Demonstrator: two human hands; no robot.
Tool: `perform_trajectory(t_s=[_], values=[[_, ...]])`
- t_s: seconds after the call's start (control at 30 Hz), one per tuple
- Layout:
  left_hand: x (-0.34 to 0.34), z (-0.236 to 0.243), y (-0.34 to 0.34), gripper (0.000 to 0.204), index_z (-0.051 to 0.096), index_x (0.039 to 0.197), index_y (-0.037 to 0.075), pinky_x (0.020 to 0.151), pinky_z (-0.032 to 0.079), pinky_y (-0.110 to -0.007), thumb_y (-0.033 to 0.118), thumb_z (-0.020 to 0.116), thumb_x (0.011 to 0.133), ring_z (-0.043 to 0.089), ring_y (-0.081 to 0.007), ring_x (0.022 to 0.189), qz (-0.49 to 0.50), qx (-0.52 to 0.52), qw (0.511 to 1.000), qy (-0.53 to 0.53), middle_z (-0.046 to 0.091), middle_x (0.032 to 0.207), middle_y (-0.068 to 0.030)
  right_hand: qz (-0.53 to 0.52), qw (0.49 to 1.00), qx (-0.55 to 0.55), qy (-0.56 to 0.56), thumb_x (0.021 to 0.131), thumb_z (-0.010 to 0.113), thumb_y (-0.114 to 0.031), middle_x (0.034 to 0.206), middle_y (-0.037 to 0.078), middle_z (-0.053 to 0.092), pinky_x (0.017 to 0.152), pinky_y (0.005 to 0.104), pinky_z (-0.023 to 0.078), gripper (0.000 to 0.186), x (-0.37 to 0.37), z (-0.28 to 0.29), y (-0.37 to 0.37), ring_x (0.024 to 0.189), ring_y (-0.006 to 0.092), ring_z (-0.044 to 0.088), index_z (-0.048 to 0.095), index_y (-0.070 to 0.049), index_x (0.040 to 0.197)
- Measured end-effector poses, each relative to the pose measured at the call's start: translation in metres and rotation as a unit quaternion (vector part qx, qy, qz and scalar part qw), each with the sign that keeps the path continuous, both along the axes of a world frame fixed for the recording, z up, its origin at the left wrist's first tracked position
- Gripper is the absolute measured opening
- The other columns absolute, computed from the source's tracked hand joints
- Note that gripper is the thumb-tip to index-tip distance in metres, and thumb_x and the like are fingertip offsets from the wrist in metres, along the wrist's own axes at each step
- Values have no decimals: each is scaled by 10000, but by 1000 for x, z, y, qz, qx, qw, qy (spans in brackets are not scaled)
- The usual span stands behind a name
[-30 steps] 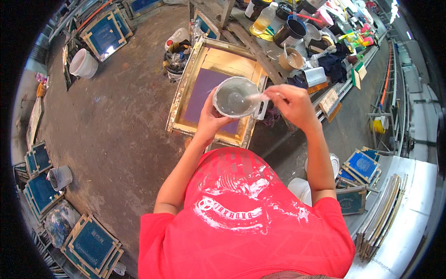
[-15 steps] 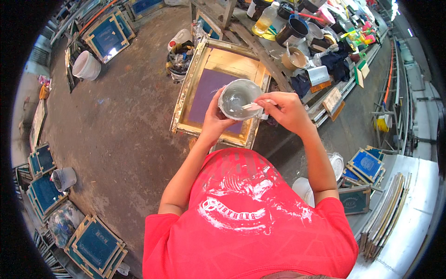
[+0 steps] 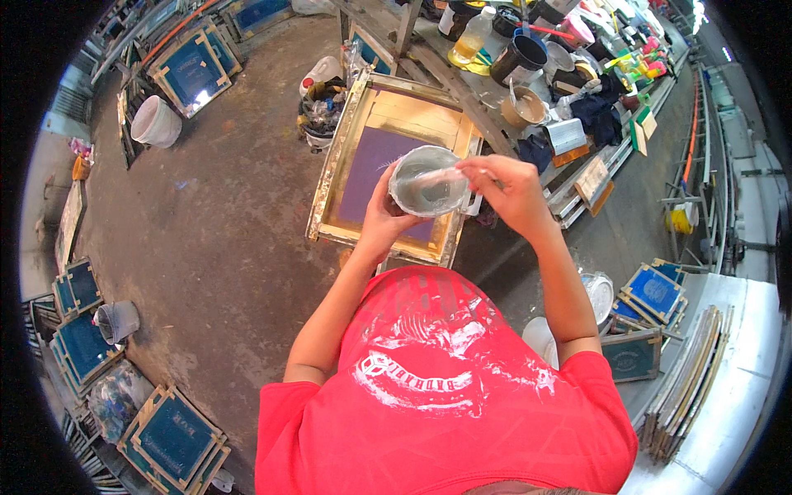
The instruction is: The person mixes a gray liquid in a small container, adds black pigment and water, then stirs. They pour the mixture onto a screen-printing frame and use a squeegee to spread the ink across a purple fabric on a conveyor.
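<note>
My left hand [image 3: 384,216] is closed around a round, translucent plastic tub [image 3: 408,206], its rim smeared with residue. The tub holds something greyish and is tipped so that its inside shows. My right hand [image 3: 513,191] pinches a pale flat stirring stick [image 3: 441,176] over the tub's mouth. The stick is smeared by motion, and whether its tip touches the contents I cannot tell. Beneath the tub rests a wood-framed printing screen [image 3: 337,169] with yellowish borders and a purple mesh [image 3: 371,161], partly covered by my hands and the tub.
Ahead to the right, a cluttered bench carries a black bucket [image 3: 520,59], a brown tub [image 3: 522,107] and a bottle of yellowish liquid [image 3: 473,37]. A bin of rags [image 3: 322,111] stands left of the screen. Blue screens [image 3: 173,437] lean at the lower left; more are at the right.
My right hand has lifted the stirring stick from low inside the tub to across its mouth. The tub has shifted slightly, still in my left hand.
</note>
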State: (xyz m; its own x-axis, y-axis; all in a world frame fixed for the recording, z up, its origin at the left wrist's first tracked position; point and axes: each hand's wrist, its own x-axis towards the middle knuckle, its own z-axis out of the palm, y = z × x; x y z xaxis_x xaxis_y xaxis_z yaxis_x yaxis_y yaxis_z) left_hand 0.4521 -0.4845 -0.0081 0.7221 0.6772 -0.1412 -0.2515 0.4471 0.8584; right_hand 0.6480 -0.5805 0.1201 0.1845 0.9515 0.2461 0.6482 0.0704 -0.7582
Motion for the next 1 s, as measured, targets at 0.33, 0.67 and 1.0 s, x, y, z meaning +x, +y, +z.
perform_trajectory(t_s=[0.33,0.67,1.0], values=[[-2,-1,3,995,354,1537,109,1024,549,-385,-124,817,688,515,-237,1340,16,-8,1000,8,491,1476,-74,193,965,-11,-176,873,706,-49,854,93,638,725,352,517,213,-6,23,-1,812,268,648,753,-70,1080],[1,0,1,1019,311,1565,96,1079,506,-393,-116,815,705,485,-232,1374,-38,-20,999,-4,473,1501,-79,239,938,23,-249,849,713,-64,886,87,623,742,380,528,211,-12,24,17,828,275,649,732,-74,1059],[-3,4,1,1024,340,1552,79,1106,475,-397,-92,843,676,493,-221,1361,-47,11,999,15,485,1487,-71,201,958,-19,-203,841,696,-51,918,98,627,749,388,520,267,13,47,21,861,290,656,735,-98,1101]])
